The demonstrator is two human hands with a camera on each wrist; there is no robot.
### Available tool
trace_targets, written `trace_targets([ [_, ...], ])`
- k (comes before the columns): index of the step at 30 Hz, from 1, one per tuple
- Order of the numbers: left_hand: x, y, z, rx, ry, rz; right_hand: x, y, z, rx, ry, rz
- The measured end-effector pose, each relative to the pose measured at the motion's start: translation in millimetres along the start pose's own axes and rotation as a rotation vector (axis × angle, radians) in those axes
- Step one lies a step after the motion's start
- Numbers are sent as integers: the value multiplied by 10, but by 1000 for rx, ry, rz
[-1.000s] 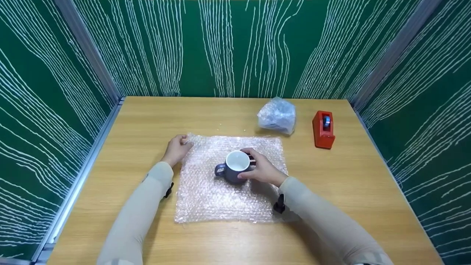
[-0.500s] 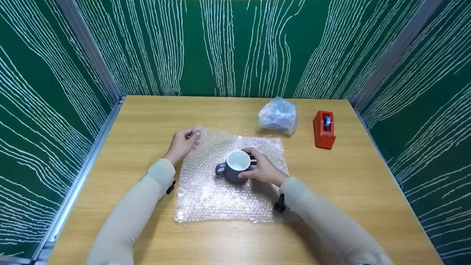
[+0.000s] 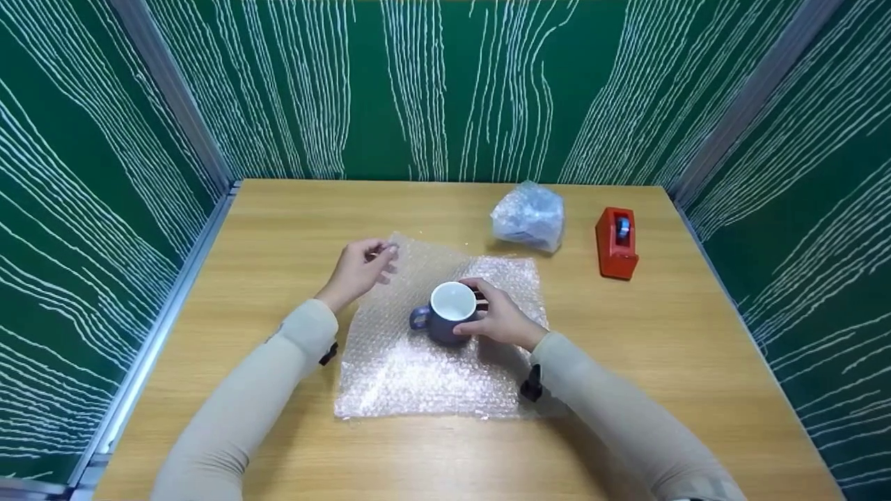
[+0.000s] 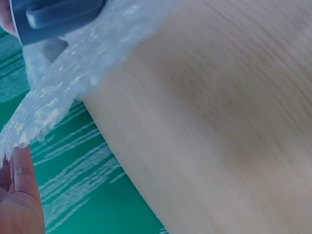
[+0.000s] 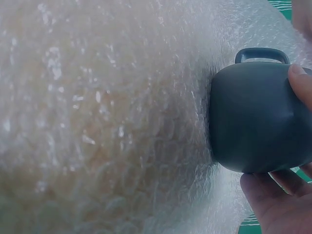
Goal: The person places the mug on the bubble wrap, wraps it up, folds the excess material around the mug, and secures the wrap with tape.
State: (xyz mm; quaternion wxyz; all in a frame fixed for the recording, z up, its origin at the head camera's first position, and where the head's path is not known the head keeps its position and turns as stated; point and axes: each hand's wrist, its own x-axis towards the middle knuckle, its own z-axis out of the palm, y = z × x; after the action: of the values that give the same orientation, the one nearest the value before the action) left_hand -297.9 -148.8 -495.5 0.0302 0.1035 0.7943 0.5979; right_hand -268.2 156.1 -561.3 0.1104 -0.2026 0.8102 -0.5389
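Note:
A dark grey-blue mug [image 3: 445, 328] with a white inside stands upright on a sheet of bubble wrap [image 3: 418, 379], its handle towards the left. My right hand [image 3: 502, 321] grips the mug from the right, thumb on the near side and fingers round the far side. My left hand [image 3: 358, 270] pinches the far left corner of the bubble wrap and holds it lifted off the table. In the left wrist view the raised edge of the wrap [image 4: 53, 97] runs up from the fingers towards the mug [image 4: 53, 19]. The right wrist view shows the mug [image 5: 258, 119] resting on the wrap.
At the back right of the wooden table [image 3: 292, 216] lies a bundle wrapped in bubble wrap [image 3: 529, 217]. A red tape dispenser [image 3: 617, 243] stands to its right. Green panels with white lines [image 3: 397, 90] enclose the table at the back and sides.
My left hand has lifted the wrap's far left corner and drawn it to the right, so that side now slopes up. My right hand has stayed on the mug.

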Motion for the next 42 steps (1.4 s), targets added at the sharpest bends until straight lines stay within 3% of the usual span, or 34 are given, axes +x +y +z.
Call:
trace_targets([
  [11, -95, 238, 298, 68, -114, 89, -21, -4, -38, -33, -17, -24],
  [20, -170, 280, 546, 167, -170, 208, -54, -5, -298, -40, 17, -59],
  [26, -250, 294, 679, 156, -242, 210, -63, -28, -484, 3, 82, -55],
  [31, -306, 289, 772, 204, -285, 219, -41, -46, -561, 17, 134, -52],
  [35, -354, 270, 829, 288, -298, 256, -14, -66, -563, 11, 155, -35],
  [42, -424, 256, 923, 515, -294, 378, 15, -107, -490, -44, 157, 5],
])
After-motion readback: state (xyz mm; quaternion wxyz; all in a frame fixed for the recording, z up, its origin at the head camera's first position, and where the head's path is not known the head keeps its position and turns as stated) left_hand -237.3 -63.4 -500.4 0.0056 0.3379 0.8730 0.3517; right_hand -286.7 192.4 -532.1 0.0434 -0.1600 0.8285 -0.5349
